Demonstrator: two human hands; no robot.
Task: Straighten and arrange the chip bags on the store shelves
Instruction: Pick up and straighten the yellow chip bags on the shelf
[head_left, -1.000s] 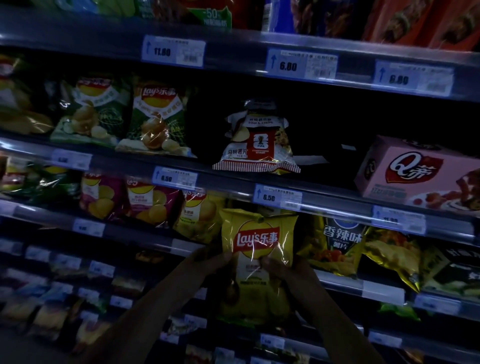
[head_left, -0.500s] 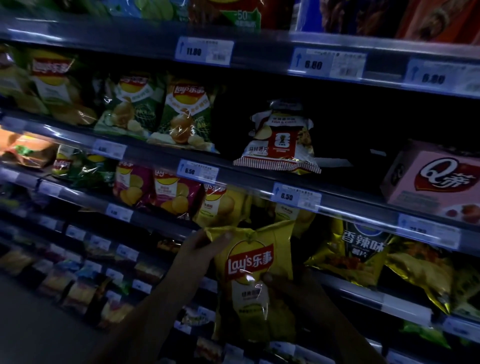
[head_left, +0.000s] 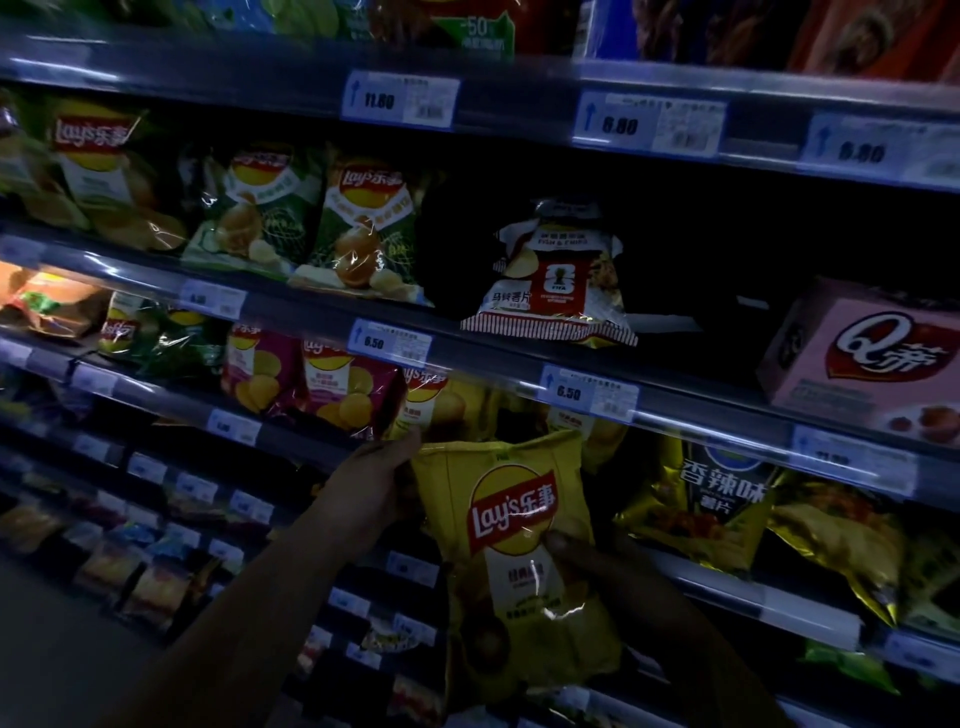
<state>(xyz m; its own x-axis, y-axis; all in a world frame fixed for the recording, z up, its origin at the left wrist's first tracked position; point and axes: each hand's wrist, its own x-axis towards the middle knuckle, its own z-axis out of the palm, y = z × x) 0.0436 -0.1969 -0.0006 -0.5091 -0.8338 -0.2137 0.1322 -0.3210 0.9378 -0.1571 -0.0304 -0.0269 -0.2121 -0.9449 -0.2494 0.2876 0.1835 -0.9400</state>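
Note:
I hold a yellow Lay's chip bag (head_left: 511, 540) upright in front of the third shelf, tilted slightly to the left. My left hand (head_left: 376, 483) grips its upper left edge. My right hand (head_left: 597, 566) holds its right side, thumb pressed on the front of the bag. Behind it more yellow Lay's bags (head_left: 441, 405) stand on the shelf, beside magenta Lay's bags (head_left: 311, 384). Green Lay's bags (head_left: 363, 228) and a white and red chip bag (head_left: 553, 280) sit one shelf higher.
A pink Q box (head_left: 862, 358) stands at the right of the upper shelf. Gold spicy chip bags (head_left: 717, 509) lean to the right of my hands. Price tag rails (head_left: 587, 392) front every shelf. Lower shelves (head_left: 156, 519) at the left hold small snack packs. The light is dim.
The view has swung right and closer. Both hands brought the yellow bag lower and a little nearer to me, and my left hand slid up to its top left edge.

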